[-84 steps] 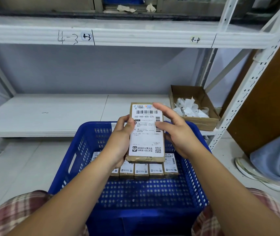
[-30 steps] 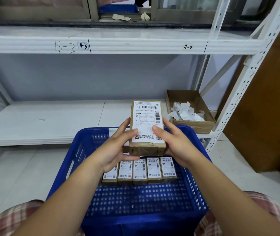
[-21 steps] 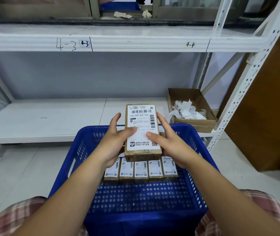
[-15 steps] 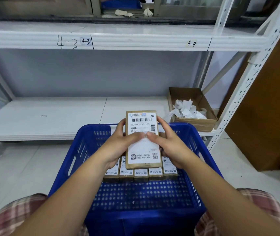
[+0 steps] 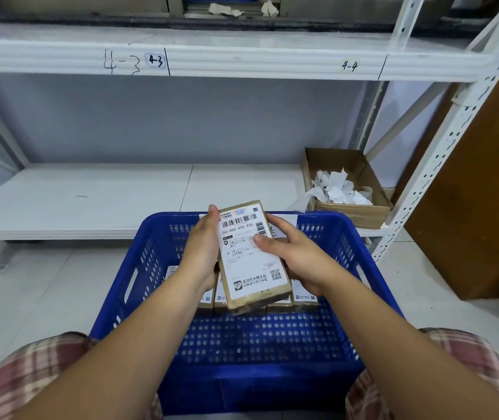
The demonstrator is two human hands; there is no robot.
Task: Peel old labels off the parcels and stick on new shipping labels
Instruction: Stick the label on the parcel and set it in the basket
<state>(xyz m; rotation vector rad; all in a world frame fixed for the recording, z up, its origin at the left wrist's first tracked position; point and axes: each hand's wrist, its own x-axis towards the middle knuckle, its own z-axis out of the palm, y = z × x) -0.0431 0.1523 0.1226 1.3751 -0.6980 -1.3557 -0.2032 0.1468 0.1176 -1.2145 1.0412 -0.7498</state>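
- The brown parcel (image 5: 257,298) is held tilted between both grips, its white shipping label (image 5: 251,262) face up.
- The left grip (image 5: 201,253) clamps the parcel's left edge; the right grip (image 5: 296,256) clamps its right edge, thumb on the label.
- Beneath the grips, a row of labelled parcels (image 5: 302,294) stands in the blue crate (image 5: 363,268).
- Beyond the right grip, a cardboard box (image 5: 360,213) of paper scraps (image 5: 336,187) sits on the shelf (image 5: 90,201).

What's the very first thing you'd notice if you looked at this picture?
First, the brown parcel with a big white shipping label, held by the left hand and right hand right in the middle. Under it sits a bright blue crate with a row of labelled parcels inside. Off to the right, on the low shelf, a cardboard box holds crumpled white paper scraps.
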